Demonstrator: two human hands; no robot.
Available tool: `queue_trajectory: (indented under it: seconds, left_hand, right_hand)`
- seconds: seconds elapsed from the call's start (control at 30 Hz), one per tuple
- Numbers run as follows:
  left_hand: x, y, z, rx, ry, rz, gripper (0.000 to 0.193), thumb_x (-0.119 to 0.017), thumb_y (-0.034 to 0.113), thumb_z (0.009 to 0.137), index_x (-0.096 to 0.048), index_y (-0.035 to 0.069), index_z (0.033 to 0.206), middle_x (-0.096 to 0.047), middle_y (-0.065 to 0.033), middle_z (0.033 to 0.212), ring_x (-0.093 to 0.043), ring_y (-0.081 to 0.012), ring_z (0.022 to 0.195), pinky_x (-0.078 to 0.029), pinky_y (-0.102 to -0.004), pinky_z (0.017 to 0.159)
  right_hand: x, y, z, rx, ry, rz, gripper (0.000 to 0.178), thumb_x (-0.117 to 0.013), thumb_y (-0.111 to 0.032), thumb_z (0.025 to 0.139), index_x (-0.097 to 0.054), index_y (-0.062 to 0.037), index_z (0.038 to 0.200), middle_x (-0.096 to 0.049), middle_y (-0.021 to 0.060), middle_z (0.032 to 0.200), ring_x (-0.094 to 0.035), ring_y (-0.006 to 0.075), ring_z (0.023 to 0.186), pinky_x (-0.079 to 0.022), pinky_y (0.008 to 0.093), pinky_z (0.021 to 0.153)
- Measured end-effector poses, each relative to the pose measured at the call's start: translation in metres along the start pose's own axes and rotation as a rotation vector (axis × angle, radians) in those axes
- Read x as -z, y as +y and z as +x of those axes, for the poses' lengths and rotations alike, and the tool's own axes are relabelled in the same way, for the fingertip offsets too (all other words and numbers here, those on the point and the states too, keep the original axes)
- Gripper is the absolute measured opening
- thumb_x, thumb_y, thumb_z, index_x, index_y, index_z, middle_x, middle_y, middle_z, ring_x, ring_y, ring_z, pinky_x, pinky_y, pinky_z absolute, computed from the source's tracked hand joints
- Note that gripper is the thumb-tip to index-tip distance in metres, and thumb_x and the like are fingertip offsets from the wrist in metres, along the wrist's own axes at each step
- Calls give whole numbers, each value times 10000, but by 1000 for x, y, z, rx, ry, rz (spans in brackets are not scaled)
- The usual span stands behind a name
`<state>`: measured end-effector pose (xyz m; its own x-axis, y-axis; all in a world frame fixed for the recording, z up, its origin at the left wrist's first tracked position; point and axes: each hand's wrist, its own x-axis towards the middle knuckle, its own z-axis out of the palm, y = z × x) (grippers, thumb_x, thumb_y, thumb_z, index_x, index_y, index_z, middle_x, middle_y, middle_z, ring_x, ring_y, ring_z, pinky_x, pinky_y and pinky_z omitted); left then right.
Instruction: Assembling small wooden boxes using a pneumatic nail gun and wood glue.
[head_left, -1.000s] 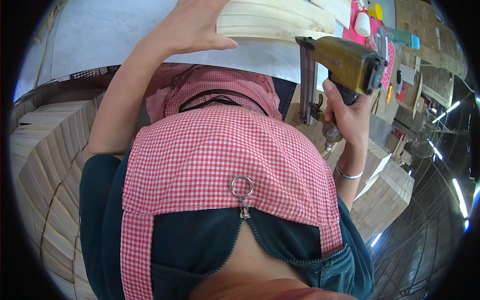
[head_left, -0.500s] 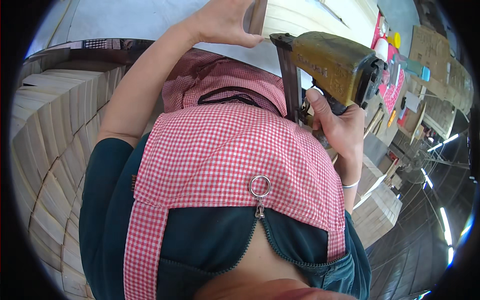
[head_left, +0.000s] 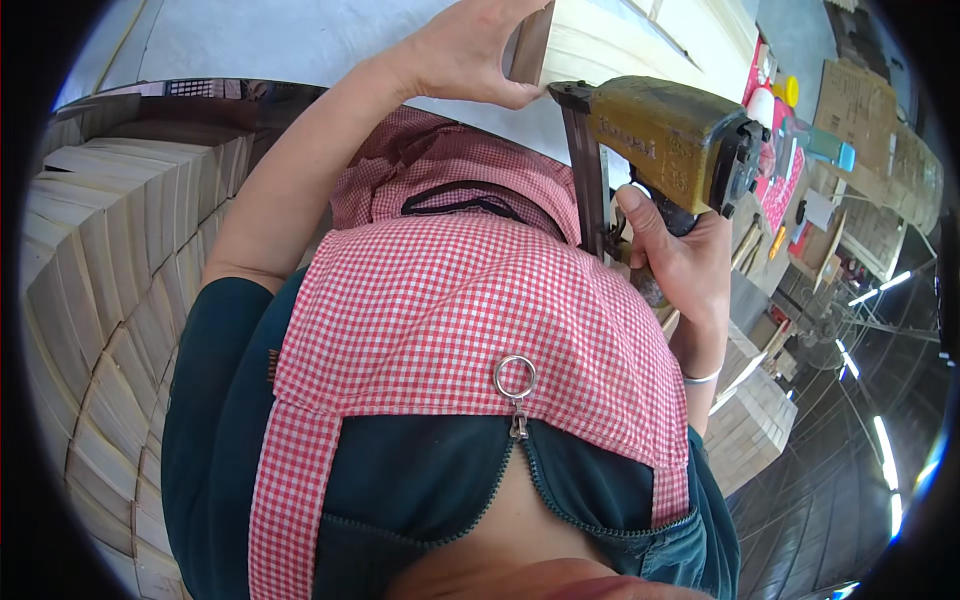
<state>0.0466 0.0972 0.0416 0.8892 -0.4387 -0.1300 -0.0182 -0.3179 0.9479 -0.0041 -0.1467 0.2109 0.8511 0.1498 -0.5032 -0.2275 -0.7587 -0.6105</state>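
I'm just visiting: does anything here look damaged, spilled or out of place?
I see nothing spilled or plainly broken. What stands out is the yellow nail gun in the right hand: its casing is smudged dark, so it looks worn. Its front end also sits close to the left hand.

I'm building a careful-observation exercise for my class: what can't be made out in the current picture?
All in the head view:
Left hand: fingertips cut off by the upper edge, so its hold on the brown wooden piece can't be confirmed.
Right hand: most fingers hidden by the nail gun and the hand itself.
Nail gun: lower end hidden by the checked apron.
Orange item at right: too small to identify.
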Motion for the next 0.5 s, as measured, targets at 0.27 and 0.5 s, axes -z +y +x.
queue_trajectory:
  seconds: [0.27, 0.5]
  left_hand:
    - [-9, -27, -9, -216, 193, 47, 1151, -833, 332, 727, -181, 10, 1620, -336, -271, 1541, -400, -440, 1386, -353, -484, 1185]
    - [-3, -33, -14, -166, 136, 101, 1171, -840, 413, 777, -154, -24, 1620, -270, -290, 1603, -332, -449, 1463, -312, -493, 1220]
  right_hand:
    - [-17, -9, 21, 68, 30, 30, 329, -820, -164, 904, -697, 24, 1144, -675, 36, 715, -541, 103, 494, -409, 230, 454]
    - [-19, -14, 29, 78, -5, 26, 344, -823, -177, 904, -697, 30, 1148, -665, 34, 698, -527, 96, 472, -394, 226, 435]
